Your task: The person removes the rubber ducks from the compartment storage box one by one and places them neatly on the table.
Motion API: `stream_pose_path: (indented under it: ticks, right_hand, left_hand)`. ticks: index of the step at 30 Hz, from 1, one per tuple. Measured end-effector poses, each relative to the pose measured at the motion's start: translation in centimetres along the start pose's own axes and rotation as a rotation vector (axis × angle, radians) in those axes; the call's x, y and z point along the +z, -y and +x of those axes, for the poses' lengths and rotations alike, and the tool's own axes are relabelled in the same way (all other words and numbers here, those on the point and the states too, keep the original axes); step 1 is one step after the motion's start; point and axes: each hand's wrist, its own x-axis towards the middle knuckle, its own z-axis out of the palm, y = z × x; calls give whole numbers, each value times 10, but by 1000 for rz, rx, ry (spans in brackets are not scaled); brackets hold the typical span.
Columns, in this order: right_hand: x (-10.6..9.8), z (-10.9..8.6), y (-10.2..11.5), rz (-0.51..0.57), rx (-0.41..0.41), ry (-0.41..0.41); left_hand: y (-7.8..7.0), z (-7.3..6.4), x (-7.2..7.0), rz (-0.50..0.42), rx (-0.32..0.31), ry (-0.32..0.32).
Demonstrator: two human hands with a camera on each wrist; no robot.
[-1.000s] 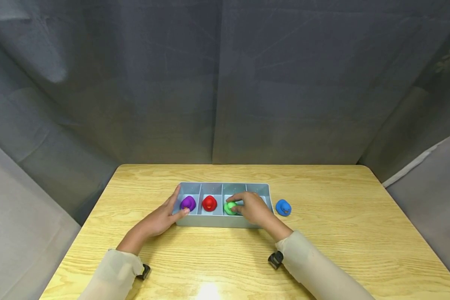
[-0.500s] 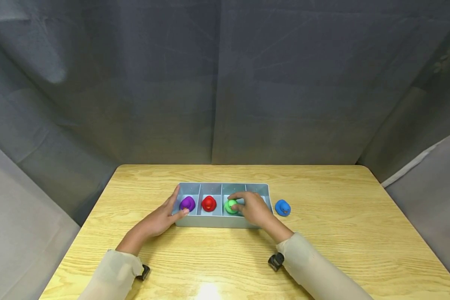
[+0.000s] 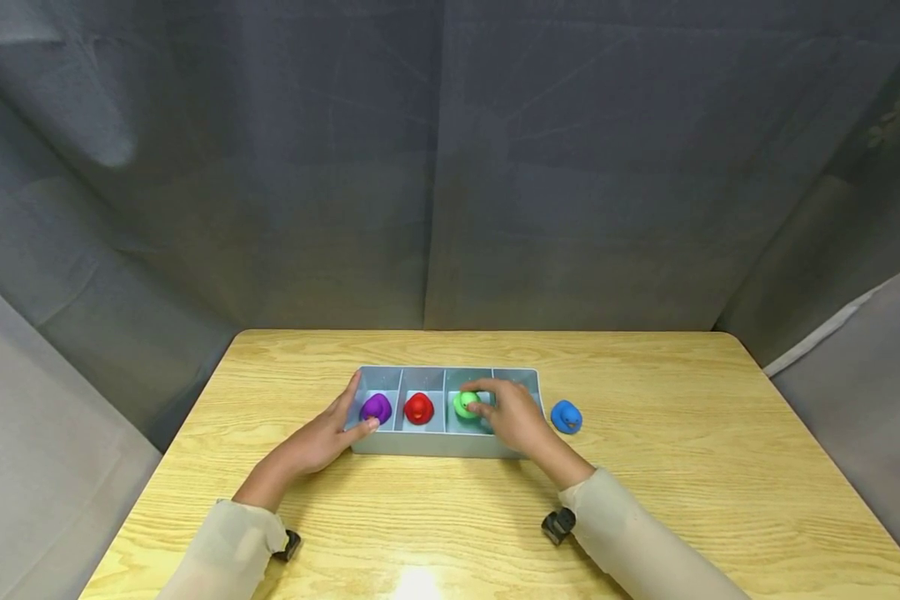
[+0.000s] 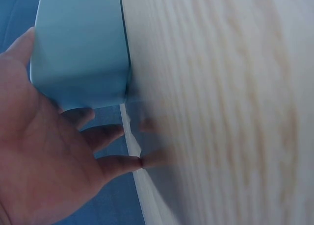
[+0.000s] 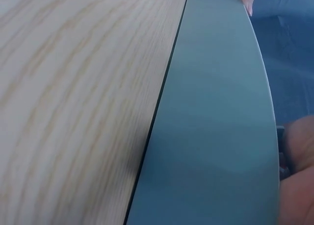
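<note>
A grey tray (image 3: 427,443) with several compartments lies on the table. My left hand (image 3: 317,440) rests against its left end, thumb over the front rim and fingers spread along the end wall. In the left wrist view the fingers (image 4: 110,137) look straight beside the tray's end. A purple rubber duck (image 3: 376,407) sits in the leftmost compartment and a red rubber duck (image 3: 418,408) in the one beside it. My right hand (image 3: 516,417) pinches a green rubber duck (image 3: 465,403) over the third compartment. The right wrist view shows mostly the tray's front wall (image 5: 216,112).
A blue rubber duck (image 3: 567,417) sits on the wooden table (image 3: 682,450) just right of the tray. The rightmost compartment is partly hidden by my right hand. Dark cloth (image 3: 435,167) hangs behind the table.
My right hand has shifted slightly right and away from me with the green rubber duck, which moved within the third compartment's area. My left hand stays in place.
</note>
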Motion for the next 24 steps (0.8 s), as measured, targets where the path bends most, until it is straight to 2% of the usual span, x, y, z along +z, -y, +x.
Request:
stream_pose_path:
  ticks: [18,24]
  right_hand:
    - [-13,0,6,19,-20,-7]
    - [-22,-3,9,48,-62,-22]
  left_hand:
    - [1,2,1,11,-4,4]
    - [1,1,1,7,-7,3]
